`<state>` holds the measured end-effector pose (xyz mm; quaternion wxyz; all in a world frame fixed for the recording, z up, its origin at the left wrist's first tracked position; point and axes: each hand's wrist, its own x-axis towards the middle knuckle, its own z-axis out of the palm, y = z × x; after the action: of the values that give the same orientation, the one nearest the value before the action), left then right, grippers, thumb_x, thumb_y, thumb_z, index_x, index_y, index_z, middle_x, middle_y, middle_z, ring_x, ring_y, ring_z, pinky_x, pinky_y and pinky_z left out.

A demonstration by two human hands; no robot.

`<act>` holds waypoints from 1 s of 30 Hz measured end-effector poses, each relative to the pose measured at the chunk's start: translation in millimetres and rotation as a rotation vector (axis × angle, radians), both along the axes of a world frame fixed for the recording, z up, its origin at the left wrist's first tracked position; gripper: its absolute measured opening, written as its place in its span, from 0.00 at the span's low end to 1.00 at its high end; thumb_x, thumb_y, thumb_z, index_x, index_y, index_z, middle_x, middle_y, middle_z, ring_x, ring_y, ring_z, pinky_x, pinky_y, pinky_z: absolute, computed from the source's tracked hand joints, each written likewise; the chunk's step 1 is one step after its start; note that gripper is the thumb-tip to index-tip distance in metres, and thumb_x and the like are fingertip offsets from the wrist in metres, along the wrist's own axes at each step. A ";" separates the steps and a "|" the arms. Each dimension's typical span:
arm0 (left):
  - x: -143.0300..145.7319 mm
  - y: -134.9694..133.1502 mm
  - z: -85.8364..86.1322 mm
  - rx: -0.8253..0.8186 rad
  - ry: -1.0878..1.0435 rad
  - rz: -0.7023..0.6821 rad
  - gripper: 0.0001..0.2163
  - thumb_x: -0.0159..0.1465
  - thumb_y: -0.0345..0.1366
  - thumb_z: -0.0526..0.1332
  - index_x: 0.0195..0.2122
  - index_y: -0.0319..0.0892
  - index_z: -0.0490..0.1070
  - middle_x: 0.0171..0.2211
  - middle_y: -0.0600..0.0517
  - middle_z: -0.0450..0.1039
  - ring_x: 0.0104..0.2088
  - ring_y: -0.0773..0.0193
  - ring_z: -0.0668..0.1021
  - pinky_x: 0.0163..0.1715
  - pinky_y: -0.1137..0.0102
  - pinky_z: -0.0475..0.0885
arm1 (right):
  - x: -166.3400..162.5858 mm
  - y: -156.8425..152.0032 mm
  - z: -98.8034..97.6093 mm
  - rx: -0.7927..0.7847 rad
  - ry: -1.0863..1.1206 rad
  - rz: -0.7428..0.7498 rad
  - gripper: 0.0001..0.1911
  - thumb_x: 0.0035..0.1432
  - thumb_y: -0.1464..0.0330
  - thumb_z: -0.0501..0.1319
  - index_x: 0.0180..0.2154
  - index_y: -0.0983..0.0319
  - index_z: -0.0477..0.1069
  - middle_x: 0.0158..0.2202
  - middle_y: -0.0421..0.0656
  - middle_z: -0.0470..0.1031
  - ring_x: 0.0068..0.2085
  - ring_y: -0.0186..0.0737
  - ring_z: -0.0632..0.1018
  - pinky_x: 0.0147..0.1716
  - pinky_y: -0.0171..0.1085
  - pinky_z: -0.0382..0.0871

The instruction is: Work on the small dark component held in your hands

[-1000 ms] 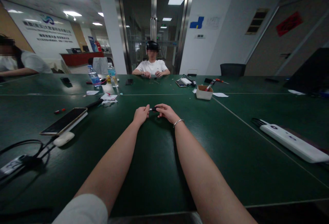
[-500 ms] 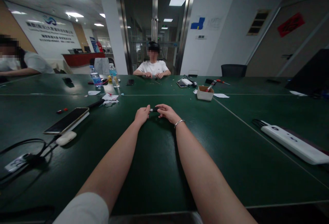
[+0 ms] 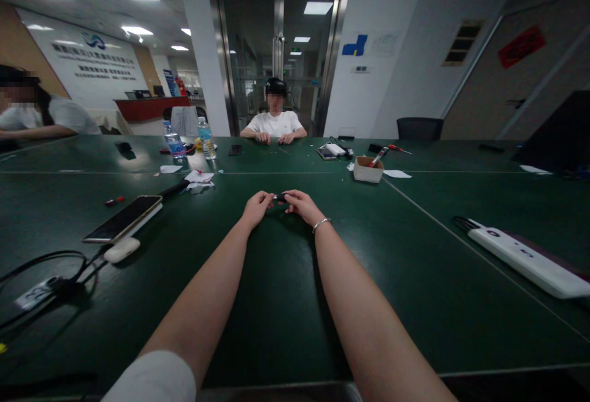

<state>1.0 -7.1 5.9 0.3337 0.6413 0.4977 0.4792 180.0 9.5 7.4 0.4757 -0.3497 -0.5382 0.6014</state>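
Both my arms stretch out over the dark green table (image 3: 286, 303). My left hand (image 3: 255, 208) and my right hand (image 3: 299, 205) meet at the middle of it, fingers curled. Between their fingertips they pinch a small dark object with a silvery end (image 3: 278, 197), just above the tabletop. It is too small to name. A thin bracelet (image 3: 321, 224) circles my right wrist.
A phone (image 3: 122, 218), a white case (image 3: 121, 249) and black cables (image 3: 46, 279) lie at left. A white power strip (image 3: 525, 260) lies at right. Farther off are bottles (image 3: 174, 142), a small cardboard box (image 3: 367, 169) and paper scraps (image 3: 198, 176). One person sits opposite (image 3: 275, 122), another at far left (image 3: 27, 116).
The view has shifted slightly downward. My hands stay together on the small object, with only slight finger movement.
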 end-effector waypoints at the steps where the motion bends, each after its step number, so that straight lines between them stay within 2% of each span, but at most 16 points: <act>1: -0.4 -0.1 0.7 -0.007 -0.029 -0.022 0.15 0.57 0.50 0.58 0.31 0.41 0.68 0.26 0.52 0.71 0.28 0.66 0.73 0.29 0.71 0.66 | -0.1 0.4 -0.3 -0.013 0.001 -0.009 0.07 0.55 0.70 0.64 0.37 0.64 0.71 0.26 0.39 0.78 0.17 0.24 0.68 0.25 0.30 0.75; 5: -1.1 -2.0 4.4 0.011 -0.088 -0.075 0.17 0.51 0.45 0.65 0.39 0.41 0.69 0.28 0.53 0.72 0.31 0.65 0.74 0.31 0.71 0.67 | -0.7 1.7 -2.1 -0.023 0.000 -0.039 0.06 0.56 0.70 0.63 0.37 0.64 0.70 0.25 0.39 0.77 0.17 0.25 0.69 0.25 0.30 0.75; 8: 0.1 -3.5 6.0 -0.046 -0.132 -0.054 0.18 0.56 0.47 0.61 0.42 0.41 0.69 0.28 0.52 0.72 0.28 0.66 0.74 0.28 0.72 0.66 | -1.4 1.4 -2.4 -0.009 -0.010 -0.038 0.06 0.57 0.70 0.63 0.38 0.64 0.70 0.25 0.39 0.77 0.16 0.24 0.68 0.25 0.30 0.74; 11: 1.3 -3.9 5.3 -0.077 -0.144 -0.015 0.17 0.60 0.48 0.57 0.42 0.40 0.69 0.24 0.53 0.70 0.25 0.67 0.72 0.26 0.72 0.66 | -2.0 0.4 -1.7 0.005 -0.036 -0.009 0.07 0.56 0.70 0.63 0.38 0.64 0.71 0.26 0.40 0.78 0.17 0.25 0.70 0.23 0.29 0.73; 15: 0.9 -4.1 4.0 -0.029 -0.112 -0.003 0.18 0.57 0.46 0.59 0.44 0.41 0.68 0.26 0.54 0.69 0.28 0.67 0.72 0.28 0.73 0.65 | -2.2 -0.1 -1.4 0.023 -0.061 0.004 0.07 0.55 0.70 0.64 0.37 0.64 0.71 0.26 0.40 0.78 0.17 0.25 0.71 0.22 0.28 0.71; 19: 1.5 -6.3 6.7 -0.109 -0.144 -0.001 0.18 0.62 0.47 0.50 0.44 0.40 0.68 0.24 0.53 0.68 0.23 0.68 0.70 0.24 0.73 0.62 | -2.5 0.2 -3.0 0.050 -0.056 -0.003 0.08 0.54 0.70 0.64 0.38 0.64 0.71 0.27 0.39 0.78 0.17 0.24 0.70 0.21 0.27 0.70; 24: 4.0 -10.3 11.7 -0.074 -0.120 0.029 0.15 0.58 0.44 0.56 0.41 0.41 0.69 0.26 0.53 0.69 0.25 0.68 0.70 0.25 0.73 0.62 | -3.0 0.4 -5.1 0.072 -0.060 -0.009 0.09 0.53 0.70 0.65 0.38 0.64 0.71 0.26 0.39 0.78 0.18 0.25 0.71 0.20 0.27 0.69; 27: 4.2 -11.2 12.4 -0.102 -0.156 0.014 0.15 0.59 0.45 0.55 0.41 0.41 0.69 0.23 0.54 0.68 0.23 0.68 0.69 0.24 0.73 0.62 | -3.2 0.8 -5.8 0.079 -0.055 -0.006 0.09 0.53 0.69 0.66 0.37 0.64 0.71 0.26 0.39 0.78 0.18 0.25 0.71 0.20 0.27 0.70; 30: 4.0 -11.2 11.6 -0.067 -0.160 0.019 0.13 0.56 0.41 0.60 0.40 0.40 0.70 0.23 0.55 0.68 0.24 0.68 0.70 0.26 0.73 0.63 | -3.4 1.5 -6.6 0.078 -0.054 -0.010 0.09 0.52 0.69 0.66 0.37 0.64 0.71 0.27 0.39 0.78 0.18 0.25 0.71 0.20 0.27 0.69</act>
<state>5.0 -18.3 17.5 0.3893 0.5846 0.4913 0.5151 176.6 11.0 0.8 0.4771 -0.3496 -0.5723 0.5679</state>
